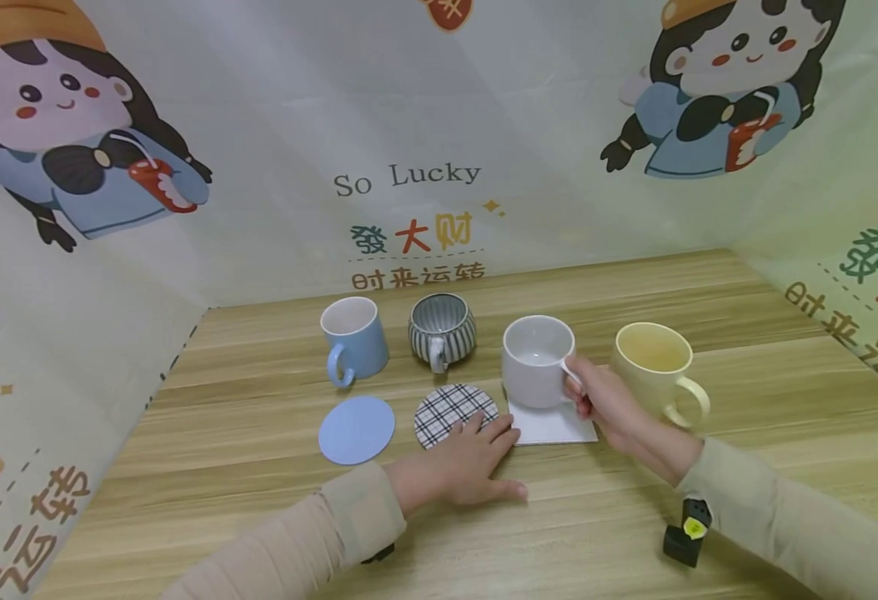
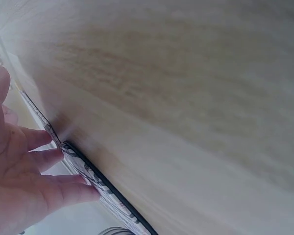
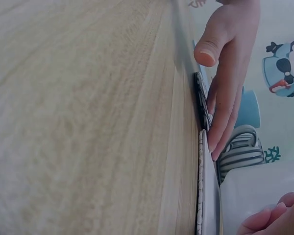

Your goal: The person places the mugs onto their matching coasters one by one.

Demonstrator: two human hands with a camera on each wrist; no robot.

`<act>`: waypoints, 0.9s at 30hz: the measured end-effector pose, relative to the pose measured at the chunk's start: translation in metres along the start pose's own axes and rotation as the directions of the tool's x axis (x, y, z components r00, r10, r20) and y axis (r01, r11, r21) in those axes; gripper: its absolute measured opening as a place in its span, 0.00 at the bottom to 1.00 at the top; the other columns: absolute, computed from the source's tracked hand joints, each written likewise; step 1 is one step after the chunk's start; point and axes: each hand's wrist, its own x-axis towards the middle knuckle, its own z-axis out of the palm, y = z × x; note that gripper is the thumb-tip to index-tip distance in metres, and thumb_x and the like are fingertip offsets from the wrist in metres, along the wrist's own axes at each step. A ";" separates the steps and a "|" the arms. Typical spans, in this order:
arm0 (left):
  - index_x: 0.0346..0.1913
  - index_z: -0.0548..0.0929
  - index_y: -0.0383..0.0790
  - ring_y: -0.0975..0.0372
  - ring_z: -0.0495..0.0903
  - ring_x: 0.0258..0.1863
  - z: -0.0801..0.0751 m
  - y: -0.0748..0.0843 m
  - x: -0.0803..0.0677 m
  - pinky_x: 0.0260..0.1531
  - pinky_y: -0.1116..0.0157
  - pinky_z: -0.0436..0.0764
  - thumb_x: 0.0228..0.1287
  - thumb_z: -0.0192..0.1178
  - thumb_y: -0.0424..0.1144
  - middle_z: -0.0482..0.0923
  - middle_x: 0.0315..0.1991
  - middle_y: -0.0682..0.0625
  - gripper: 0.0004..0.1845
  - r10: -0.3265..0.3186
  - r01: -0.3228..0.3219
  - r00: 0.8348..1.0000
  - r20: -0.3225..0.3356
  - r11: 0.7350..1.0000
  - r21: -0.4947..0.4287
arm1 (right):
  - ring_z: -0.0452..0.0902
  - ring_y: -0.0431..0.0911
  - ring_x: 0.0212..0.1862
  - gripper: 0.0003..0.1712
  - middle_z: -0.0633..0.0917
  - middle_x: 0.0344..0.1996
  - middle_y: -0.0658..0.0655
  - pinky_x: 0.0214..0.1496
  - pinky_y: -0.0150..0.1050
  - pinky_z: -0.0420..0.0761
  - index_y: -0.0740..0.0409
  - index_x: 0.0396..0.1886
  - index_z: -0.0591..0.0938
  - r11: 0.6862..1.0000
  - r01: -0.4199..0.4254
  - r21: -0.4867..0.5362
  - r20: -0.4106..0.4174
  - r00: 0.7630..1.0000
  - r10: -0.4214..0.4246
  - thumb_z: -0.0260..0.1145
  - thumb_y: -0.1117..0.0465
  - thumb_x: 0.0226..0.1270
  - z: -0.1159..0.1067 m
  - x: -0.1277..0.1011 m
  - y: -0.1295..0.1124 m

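Fingers of my right hand [image 1: 605, 406] pinch the white mug [image 1: 537, 360] handle above the white coaster [image 1: 554, 427]; my left hand [image 1: 463, 467] lies flat, fingertips touching the plaid coaster [image 1: 449, 410].

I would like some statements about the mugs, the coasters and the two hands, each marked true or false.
1. The right hand holds the white mug by its handle. True.
2. The white mug stands on the blue coaster. False: it is on the white coaster; the blue coaster is bare.
3. The left hand rests flat, its fingers on the plaid coaster. True.
4. The striped mug stands on the plaid coaster. False: it stands on the table behind it.
5. The yellow mug is the leftmost one. False: the blue mug is; the yellow one is rightmost.
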 end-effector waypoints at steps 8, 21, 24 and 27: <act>0.71 0.54 0.45 0.45 0.47 0.69 0.000 0.000 0.001 0.64 0.48 0.55 0.61 0.42 0.67 0.46 0.72 0.50 0.41 -0.005 0.005 1.000 0.004 1.000 -0.017 | 0.58 0.38 0.18 0.25 0.65 0.13 0.46 0.25 0.31 0.62 0.50 0.09 0.62 1.000 -0.003 -0.010 -0.013 1.000 0.003 0.41 0.54 0.70 -0.003 -0.005 0.002; 0.71 0.54 0.47 0.43 0.48 0.69 -0.003 0.002 0.000 0.62 0.45 0.57 0.60 0.43 0.68 0.47 0.72 0.50 0.42 -0.010 0.010 1.000 0.011 1.000 0.001 | 0.58 0.38 0.18 0.25 0.65 0.13 0.46 0.24 0.31 0.61 0.50 0.09 0.62 1.000 -0.022 0.002 -0.013 1.000 0.022 0.42 0.54 0.70 -0.008 -0.013 0.001; 0.71 0.54 0.47 0.43 0.48 0.69 -0.003 0.003 0.000 0.62 0.45 0.57 0.60 0.43 0.68 0.47 0.72 0.50 0.42 -0.011 0.011 1.000 0.013 1.000 0.012 | 0.58 0.38 0.18 0.25 0.65 0.13 0.46 0.24 0.31 0.61 0.50 0.10 0.62 1.000 -0.021 0.001 -0.008 1.000 0.021 0.42 0.54 0.70 -0.008 -0.013 0.001; 0.71 0.54 0.47 0.43 0.48 0.69 -0.002 0.003 0.000 0.63 0.45 0.57 0.60 0.42 0.68 0.46 0.72 0.51 0.42 -0.012 0.012 1.000 0.014 1.000 0.016 | 0.58 0.37 0.18 0.25 0.65 0.13 0.46 0.24 0.31 0.61 0.50 0.09 0.62 1.000 -0.018 0.000 -0.005 1.000 0.018 0.42 0.54 0.69 -0.008 -0.014 0.002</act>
